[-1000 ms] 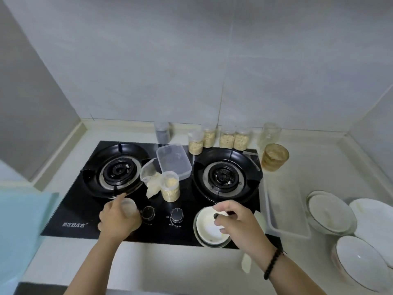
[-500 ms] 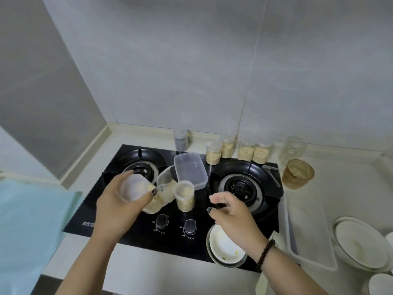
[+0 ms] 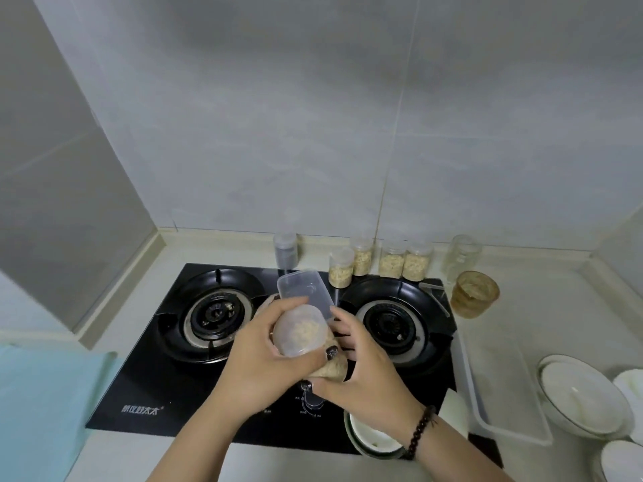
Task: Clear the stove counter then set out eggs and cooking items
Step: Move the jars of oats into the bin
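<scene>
over the black gas stove (image 3: 146, 387), the left hand (image 3: 257, 360) is gripping a clear lid (image 3: 299, 330) while the right hand (image 3: 362, 373) is clasping a grain jar (image 3: 330, 368), likely capping it for clearing away.

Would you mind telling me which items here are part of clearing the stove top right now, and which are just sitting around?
In hand:
- left hand, gripping the lid
- right hand, holding the grain jar
- clear box on the stove

Lying about:
- four grain jars by the wall
- amber cup
- plates
- white tray
</scene>
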